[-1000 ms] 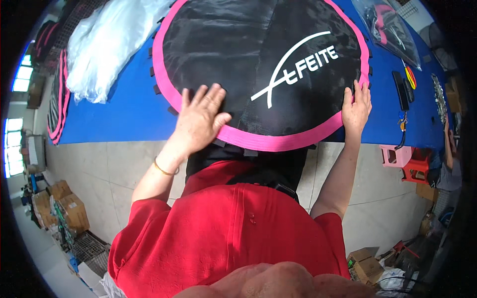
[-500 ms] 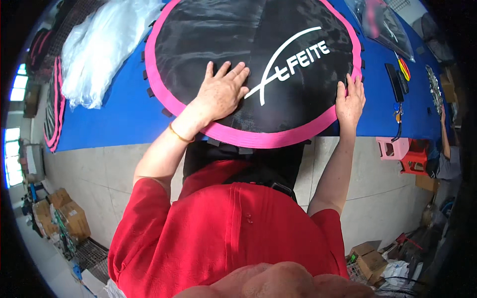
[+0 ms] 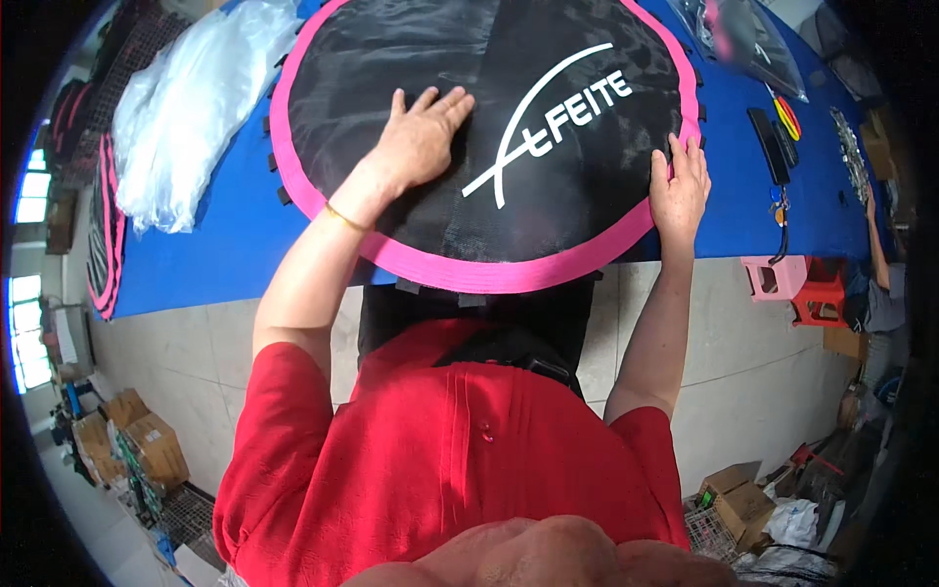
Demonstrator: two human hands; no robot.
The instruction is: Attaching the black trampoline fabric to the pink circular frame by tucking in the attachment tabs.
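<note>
A large round black mat [image 3: 381,210] with a pink rim, white lettering and small black tabs around its edge lies before me, its near edge reaching past the table's front. My left hand [image 3: 416,139] rests flat on the black fabric, left of the white print, fingers stretched out and holding nothing. At the mat's right edge, my right hand [image 3: 678,191] lies over the pink rim, its fingers straight and the thumb apart. The far edge of the mat is cut off by the top of the picture.
Blue cloth covers the table [image 3: 235,259]. Clear plastic bags [image 3: 186,127] lie at left, beside another pink-edged mat [image 3: 105,235]. On the right are a black tool [image 3: 769,145], a yellow-and-red item [image 3: 786,118] and a bagged item [image 3: 748,39]. Stools [image 3: 778,278] stand right; another person's arm [image 3: 875,245] shows far right.
My left hand has slid farther from me across the mat, away from the white print. My right hand stays at the right rim. The whole view has shifted slightly.
</note>
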